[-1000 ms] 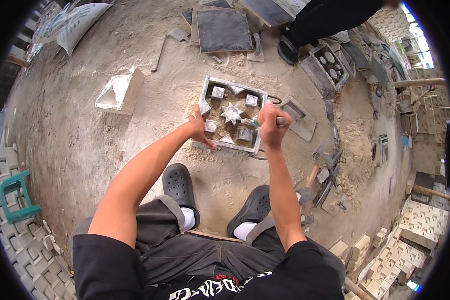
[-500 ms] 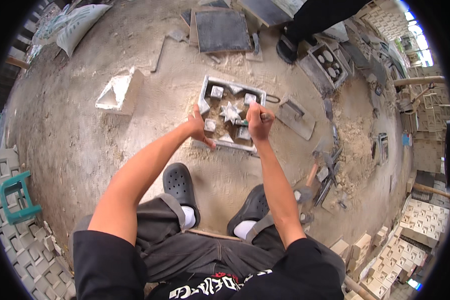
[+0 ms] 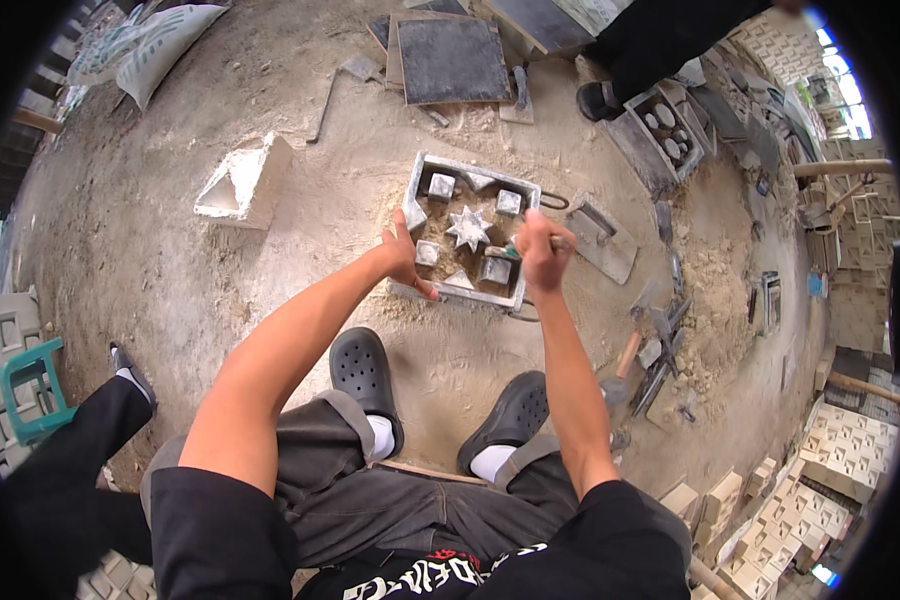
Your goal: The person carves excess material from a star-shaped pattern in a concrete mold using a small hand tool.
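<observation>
A rectangular grey metal mould (image 3: 533, 203) lies on the dusty ground before me. Inside it are a star-shaped block (image 3: 469, 229), several small square blocks and triangular wedges along the walls. My left hand (image 3: 402, 258) grips the mould's near-left corner, fingers on the left wall and thumb along the near wall. In my right hand (image 3: 545, 255), closed in a fist above the right wall, is a small brush (image 3: 503, 251) with a green part. Its tip points into the mould, beside the near-right square block; motion blurs the hand.
A trowel (image 3: 602, 243) lies right of the mould, a white hollow block (image 3: 245, 182) to its left. Dark boards (image 3: 453, 62) lie beyond. A hammer (image 3: 625, 365) and metal tools are at right. People's legs (image 3: 660, 45) show at far right and lower left (image 3: 100, 440), near a green stool (image 3: 35, 390).
My right hand and the brush have moved right, toward the mould's right wall. My left hand stays on the corner. Another person's leg has come in at lower left.
</observation>
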Demonstrator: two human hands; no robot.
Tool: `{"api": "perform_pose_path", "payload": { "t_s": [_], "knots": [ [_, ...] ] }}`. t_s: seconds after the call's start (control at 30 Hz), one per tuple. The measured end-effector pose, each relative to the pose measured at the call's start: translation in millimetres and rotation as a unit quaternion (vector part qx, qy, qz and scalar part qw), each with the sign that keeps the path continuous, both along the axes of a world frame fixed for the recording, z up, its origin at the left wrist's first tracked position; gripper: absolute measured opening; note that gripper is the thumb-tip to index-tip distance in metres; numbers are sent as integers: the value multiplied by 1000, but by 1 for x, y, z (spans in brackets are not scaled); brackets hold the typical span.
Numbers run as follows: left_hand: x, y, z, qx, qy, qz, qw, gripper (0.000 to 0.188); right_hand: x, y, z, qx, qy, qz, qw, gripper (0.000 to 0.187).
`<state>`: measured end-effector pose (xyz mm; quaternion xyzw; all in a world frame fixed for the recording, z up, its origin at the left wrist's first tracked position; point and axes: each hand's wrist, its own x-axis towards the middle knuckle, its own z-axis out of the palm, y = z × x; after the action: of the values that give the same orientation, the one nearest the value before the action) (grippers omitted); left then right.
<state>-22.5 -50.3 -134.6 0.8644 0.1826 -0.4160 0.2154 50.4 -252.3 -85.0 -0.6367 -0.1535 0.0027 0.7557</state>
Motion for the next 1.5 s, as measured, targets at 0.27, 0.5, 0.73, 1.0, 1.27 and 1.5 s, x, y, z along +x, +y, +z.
{"api": "perform_pose_path", "payload": {
  "t_s": [0.27, 0.5, 0.73, 1.0, 1.27, 1.5],
  "knots": [
    [-3, 4, 2, -10, 14, -21, 1000, 168, -6, 25, 64, 0, 44, -170, 984, 48],
    [-4, 3, -1, -25, -9, -3, 1000, 168, 11, 23, -17, -103, -2, -190, 976, 47],
    [7, -4, 7, -4, 15, -17, 1000, 168, 9, 18, 6, -95, -39, -193, 976, 44],
    [-3, 4, -2, -4, 7, -4, 1000, 169, 3, 21, 38, -51, 33, -163, 985, 43],
    [-5, 4, 0, -7, 14, -4, 1000, 169, 5, 15, -7, -110, -5, -176, 978, 45],
    [1, -2, 4, -20, 2, -8, 1000, 168, -3, 11, -23, -158, -104, -114, 975, 44]
  ]
}}
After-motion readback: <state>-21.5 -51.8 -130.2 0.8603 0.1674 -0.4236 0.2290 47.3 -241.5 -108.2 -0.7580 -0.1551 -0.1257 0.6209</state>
